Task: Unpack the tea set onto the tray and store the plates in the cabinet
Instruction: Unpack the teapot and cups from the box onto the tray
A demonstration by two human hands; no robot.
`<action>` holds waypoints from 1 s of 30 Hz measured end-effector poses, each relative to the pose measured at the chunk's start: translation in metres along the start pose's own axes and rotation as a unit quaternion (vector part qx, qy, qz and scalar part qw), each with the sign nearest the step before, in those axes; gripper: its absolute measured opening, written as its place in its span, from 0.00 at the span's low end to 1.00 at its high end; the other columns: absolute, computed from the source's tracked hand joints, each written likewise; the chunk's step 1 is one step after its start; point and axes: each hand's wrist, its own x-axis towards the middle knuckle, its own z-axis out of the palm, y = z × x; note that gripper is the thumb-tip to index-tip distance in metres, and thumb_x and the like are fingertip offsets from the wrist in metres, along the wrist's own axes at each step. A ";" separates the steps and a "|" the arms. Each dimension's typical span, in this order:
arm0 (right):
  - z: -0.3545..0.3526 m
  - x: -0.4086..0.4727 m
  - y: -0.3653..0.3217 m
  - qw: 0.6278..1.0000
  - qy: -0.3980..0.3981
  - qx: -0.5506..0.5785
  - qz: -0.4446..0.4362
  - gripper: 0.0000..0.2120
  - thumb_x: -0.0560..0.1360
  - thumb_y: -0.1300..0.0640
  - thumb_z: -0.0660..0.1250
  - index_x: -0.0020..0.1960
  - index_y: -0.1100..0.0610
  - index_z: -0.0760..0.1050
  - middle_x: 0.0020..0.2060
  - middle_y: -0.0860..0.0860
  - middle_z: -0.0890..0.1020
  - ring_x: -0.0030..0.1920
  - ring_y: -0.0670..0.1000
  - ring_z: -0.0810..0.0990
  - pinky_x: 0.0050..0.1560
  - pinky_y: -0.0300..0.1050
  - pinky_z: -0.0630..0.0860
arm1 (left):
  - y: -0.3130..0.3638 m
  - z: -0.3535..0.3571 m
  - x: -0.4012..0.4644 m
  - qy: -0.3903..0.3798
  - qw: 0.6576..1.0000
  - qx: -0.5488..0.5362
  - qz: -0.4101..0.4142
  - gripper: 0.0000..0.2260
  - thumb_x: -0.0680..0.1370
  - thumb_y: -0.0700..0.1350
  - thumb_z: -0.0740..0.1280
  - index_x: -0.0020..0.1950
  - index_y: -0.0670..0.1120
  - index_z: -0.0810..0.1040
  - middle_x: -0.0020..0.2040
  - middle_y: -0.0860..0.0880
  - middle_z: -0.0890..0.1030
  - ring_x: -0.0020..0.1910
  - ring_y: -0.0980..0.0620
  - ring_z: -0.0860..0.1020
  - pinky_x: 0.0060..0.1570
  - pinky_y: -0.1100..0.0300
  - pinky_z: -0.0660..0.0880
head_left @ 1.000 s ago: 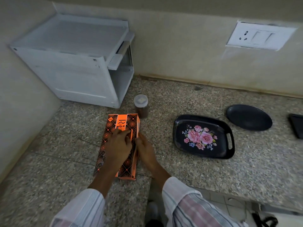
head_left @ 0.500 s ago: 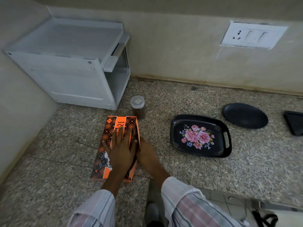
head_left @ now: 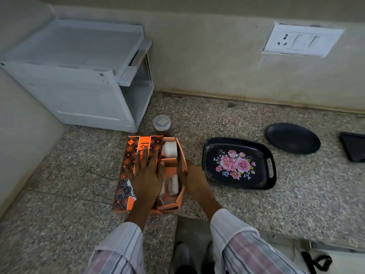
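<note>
An orange and black patterned tea-set box (head_left: 129, 155) lies on the granite counter, its lid slid to the left so the right side is uncovered. White cups (head_left: 169, 148) show inside between cardboard dividers. My left hand (head_left: 146, 175) lies flat, fingers spread, on the lid. My right hand (head_left: 192, 177) grips the box's right wall, thumb inside. A black tray (head_left: 264, 186) with pink roses rests just right of the box. A round dark plate (head_left: 293, 138) sits behind the tray. The white plastic cabinet (head_left: 79, 76) stands at the back left, its right side open.
A small jar with a clear lid (head_left: 162, 125) stands right behind the box. A dark flat rectangular thing (head_left: 353, 146) lies at the right edge. A wall socket (head_left: 300, 41) is above. The counter's front edge drops off near my sleeves.
The lid has slid left under my left hand, uncovering cups inside the box. My right hand shifted from the box's seam to holding its right wall.
</note>
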 end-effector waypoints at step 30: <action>-0.034 0.005 0.010 0.999 -0.042 -0.007 0.012 0.12 0.79 0.45 0.60 0.57 0.50 0.75 0.45 0.51 0.86 0.45 0.55 0.85 0.47 0.50 0.82 | 0.007 -0.002 0.009 -0.026 0.999 0.014 -0.015 0.23 0.81 0.60 0.49 0.77 0.61 0.62 0.80 0.54 0.61 0.80 0.47 0.57 0.72 0.30 0.52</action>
